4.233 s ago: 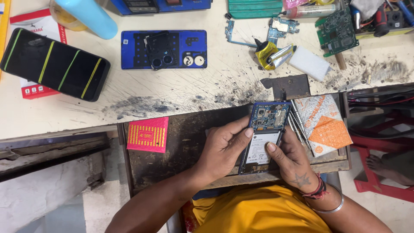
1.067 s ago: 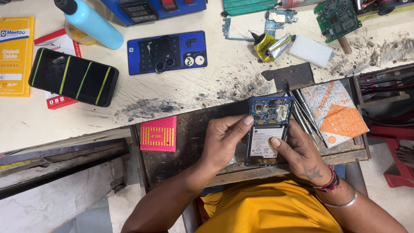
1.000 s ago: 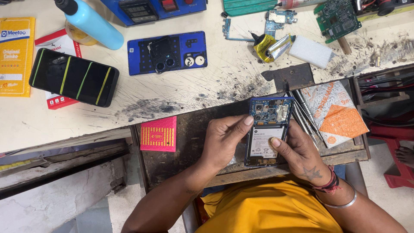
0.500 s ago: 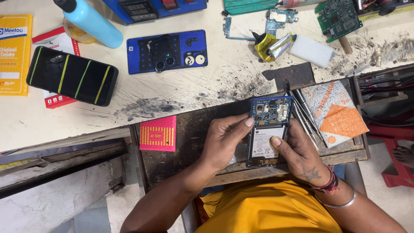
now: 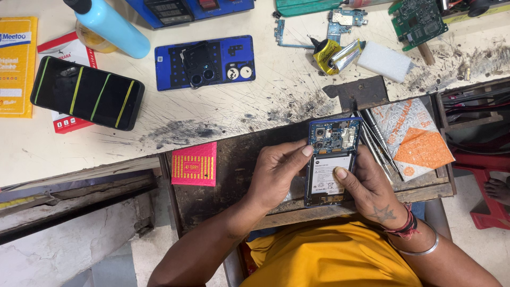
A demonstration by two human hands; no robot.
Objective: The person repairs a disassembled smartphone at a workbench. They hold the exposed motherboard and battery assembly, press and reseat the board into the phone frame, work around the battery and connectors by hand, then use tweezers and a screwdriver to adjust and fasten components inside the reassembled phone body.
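Head view: your left hand (image 5: 276, 178) and right hand (image 5: 366, 186) grip the phone (image 5: 330, 159) by its sides over the pulled-out tray (image 5: 234, 175). Back cover (image 5: 204, 61) is off; the battery (image 5: 328, 175) and board are still fitted.

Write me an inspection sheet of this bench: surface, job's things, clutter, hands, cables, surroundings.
Surface: pale worktop, scratched and stained black; dark wooden drawer tray pulled out below it.
Job's things: opened phone, back off, circuit board and battery exposed, lying on the tray.
Clutter: blue back cover, black phone with yellow stripes, light blue bottle, pink card, orange packet, metal tools, loose circuit boards.
Hands: left hand and right hand both grip the phone's sides, thumbs on it.
Cables: nothing seen.
Surroundings: red stool, a bare foot on it.
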